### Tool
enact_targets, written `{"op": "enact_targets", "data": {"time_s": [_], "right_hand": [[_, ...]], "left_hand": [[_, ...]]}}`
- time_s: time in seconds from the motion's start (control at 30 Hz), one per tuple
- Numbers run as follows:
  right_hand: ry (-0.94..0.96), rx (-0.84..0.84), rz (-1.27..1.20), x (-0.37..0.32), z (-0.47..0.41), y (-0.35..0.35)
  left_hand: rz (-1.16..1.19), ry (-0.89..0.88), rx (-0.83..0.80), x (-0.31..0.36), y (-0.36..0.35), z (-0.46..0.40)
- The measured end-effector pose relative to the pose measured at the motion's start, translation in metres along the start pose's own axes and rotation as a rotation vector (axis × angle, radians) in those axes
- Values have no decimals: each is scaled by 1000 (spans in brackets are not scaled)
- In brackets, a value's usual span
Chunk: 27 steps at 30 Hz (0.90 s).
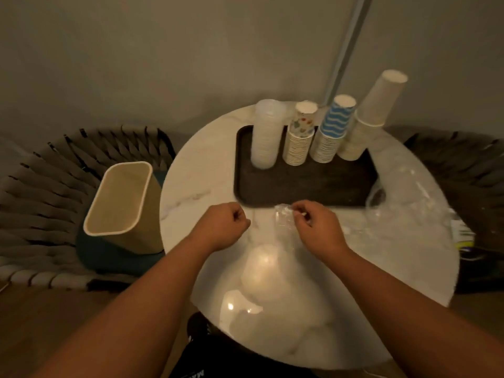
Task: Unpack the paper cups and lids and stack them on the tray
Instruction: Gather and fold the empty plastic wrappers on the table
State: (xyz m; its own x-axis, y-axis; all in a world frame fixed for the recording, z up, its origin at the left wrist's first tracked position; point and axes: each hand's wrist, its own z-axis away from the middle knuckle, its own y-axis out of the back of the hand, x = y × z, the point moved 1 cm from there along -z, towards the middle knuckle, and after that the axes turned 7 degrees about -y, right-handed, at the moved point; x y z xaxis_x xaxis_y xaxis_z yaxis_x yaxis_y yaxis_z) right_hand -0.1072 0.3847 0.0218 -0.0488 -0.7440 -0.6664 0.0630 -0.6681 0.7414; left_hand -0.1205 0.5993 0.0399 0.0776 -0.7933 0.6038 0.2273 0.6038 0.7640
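Both forearms are bare from the bottom edge of the view up to the wrists, with no sleeve, watch, band or glove on them. The left hand (228, 222) and the right hand (316, 225) are bare too, and no ring can be made out in the blur. At the bottom centre, a dark, near-black garment (203, 362) shows, bearing a white printed marking too small and cropped to read.
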Motion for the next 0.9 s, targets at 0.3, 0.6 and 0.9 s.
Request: {"op": "enact_targets", "data": {"time_s": [0.3,0.6,0.9], "right_hand": [[-184,58,148,100,39,57],[5,58,383,105,47,62],[253,-338,606,70,43,-4]], "left_hand": [[64,-11,117,47,-75,-25],[507,346,51,40,-95,-28],[323,473,-12,11,-73,14]]}}
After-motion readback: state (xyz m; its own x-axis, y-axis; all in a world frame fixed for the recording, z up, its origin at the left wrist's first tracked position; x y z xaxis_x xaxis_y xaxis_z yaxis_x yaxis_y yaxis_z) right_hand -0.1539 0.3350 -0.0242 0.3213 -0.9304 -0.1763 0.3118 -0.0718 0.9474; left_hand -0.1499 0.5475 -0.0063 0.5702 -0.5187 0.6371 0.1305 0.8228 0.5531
